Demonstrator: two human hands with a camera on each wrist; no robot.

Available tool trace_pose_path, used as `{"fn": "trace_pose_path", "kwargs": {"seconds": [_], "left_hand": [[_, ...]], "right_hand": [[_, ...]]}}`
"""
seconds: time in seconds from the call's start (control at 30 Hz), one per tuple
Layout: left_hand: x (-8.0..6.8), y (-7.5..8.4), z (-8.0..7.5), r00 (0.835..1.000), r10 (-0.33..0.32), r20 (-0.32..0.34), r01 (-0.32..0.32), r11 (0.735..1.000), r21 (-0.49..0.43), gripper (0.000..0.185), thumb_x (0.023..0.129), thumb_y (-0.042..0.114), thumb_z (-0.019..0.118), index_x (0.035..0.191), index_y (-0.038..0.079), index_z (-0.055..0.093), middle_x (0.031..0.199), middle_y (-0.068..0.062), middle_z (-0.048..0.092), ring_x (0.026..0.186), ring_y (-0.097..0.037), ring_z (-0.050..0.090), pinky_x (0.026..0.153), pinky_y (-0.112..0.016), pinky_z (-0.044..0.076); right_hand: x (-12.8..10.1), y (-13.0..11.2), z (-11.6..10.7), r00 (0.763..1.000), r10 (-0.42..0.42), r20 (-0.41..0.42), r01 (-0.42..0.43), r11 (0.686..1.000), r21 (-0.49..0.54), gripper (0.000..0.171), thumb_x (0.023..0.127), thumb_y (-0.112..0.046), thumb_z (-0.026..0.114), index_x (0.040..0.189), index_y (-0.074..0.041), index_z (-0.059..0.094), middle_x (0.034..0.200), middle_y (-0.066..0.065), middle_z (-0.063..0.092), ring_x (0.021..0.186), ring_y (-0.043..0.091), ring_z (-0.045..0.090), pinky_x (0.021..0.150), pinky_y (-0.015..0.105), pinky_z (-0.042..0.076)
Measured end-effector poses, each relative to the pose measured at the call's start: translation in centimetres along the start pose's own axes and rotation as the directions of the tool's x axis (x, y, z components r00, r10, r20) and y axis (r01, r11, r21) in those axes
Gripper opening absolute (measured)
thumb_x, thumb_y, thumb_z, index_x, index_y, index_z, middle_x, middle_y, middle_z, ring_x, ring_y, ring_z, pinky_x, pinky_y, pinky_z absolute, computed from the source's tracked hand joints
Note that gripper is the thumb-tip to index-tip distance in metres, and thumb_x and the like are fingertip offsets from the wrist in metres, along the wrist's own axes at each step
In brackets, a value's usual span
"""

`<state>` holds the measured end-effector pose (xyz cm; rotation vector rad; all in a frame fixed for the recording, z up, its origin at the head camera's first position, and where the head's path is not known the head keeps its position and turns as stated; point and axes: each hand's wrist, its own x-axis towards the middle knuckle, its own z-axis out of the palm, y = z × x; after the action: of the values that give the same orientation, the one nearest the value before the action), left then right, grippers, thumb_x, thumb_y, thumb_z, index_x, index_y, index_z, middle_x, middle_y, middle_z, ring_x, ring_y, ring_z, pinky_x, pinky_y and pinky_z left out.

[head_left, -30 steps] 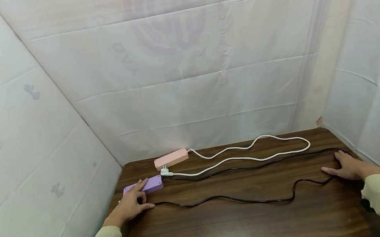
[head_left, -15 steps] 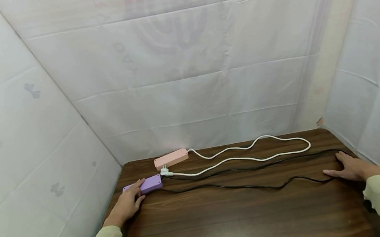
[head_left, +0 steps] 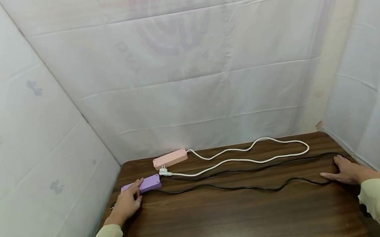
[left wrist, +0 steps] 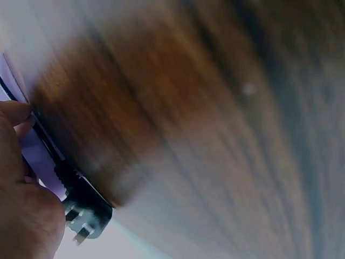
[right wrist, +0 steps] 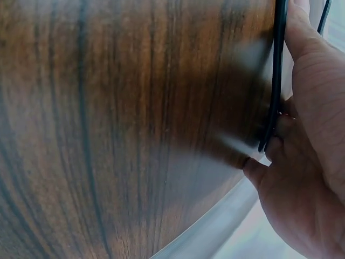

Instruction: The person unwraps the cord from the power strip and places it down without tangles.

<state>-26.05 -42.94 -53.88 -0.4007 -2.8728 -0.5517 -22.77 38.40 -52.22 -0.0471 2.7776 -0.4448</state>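
Observation:
My left hand lies at the table's left edge, fingertips on a purple power strip. In the left wrist view a black plug with bare prongs sits pinched against my palm, next to the purple strip. Its black cable runs across the table to my right hand, which rests flat with straight fingers on the cable. The right wrist view shows that cable passing under the hand. A pink power strip lies farther back, with a white cable and white plug.
The dark wooden table is walled by white sheeting on the left, back and right. A second run of black cable lies along the white one.
The black cable's slack has been drawn straighter and farther back on the table. My left thumb has pulled in from the cable toward the purple strip. The right hand stays nearly still.

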Motion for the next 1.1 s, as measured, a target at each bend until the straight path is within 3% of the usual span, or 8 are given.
{"fn": "trace_pose_path", "kwargs": {"seconds": [0.2,0.4,0.83,1.1], "left_hand": [[0.2,0.0,-0.4,0.999,-0.028,0.015,0.028,1.0,-0.001,0.032,0.086,-0.004,0.071,0.07,0.017,0.053,0.153,-0.022,0.06,0.123,-0.034,0.068,0.079,-0.037,0.044],[0.4,-0.1,-0.6,0.999,-0.034,0.026,0.035,0.999,-0.009,0.033,0.086,-0.004,0.072,0.069,0.016,0.051,0.154,-0.019,0.06,0.143,-0.041,0.059,0.083,-0.037,0.044],[0.5,0.1,-1.2,0.997,-0.022,0.076,0.025,0.999,-0.032,0.032,0.079,-0.005,0.072,0.07,0.015,0.049,0.158,-0.021,0.055,0.147,-0.044,0.054,0.086,-0.038,0.045],[0.2,0.3,-1.2,0.994,-0.008,0.105,0.012,0.999,-0.036,0.033,0.082,-0.006,0.071,0.071,0.015,0.048,0.16,-0.018,0.054,0.149,-0.044,0.051,0.089,-0.033,0.042]], "right_hand": [[0.2,-0.2,0.4,1.0,-0.004,0.005,0.004,1.0,0.001,0.122,0.1,-0.069,0.059,0.144,0.037,0.017,0.15,0.063,0.01,0.141,0.076,0.018,0.117,0.08,0.027],[0.4,-0.2,0.5,1.0,-0.005,-0.011,0.005,1.0,0.001,0.121,0.1,-0.069,0.059,0.144,0.037,0.018,0.15,0.063,0.011,0.141,0.076,0.018,0.117,0.079,0.027],[0.1,0.0,0.5,1.0,0.001,0.006,-0.002,0.999,0.052,0.122,0.1,-0.067,0.06,0.145,0.037,0.015,0.15,0.064,0.008,0.141,0.077,0.014,0.117,0.081,0.024],[1.9,2.8,1.1,1.0,0.017,0.01,-0.018,0.996,0.092,0.13,0.095,-0.071,0.065,0.149,0.034,0.011,0.153,0.062,0.004,0.144,0.075,0.009,0.116,0.084,0.019]]}}
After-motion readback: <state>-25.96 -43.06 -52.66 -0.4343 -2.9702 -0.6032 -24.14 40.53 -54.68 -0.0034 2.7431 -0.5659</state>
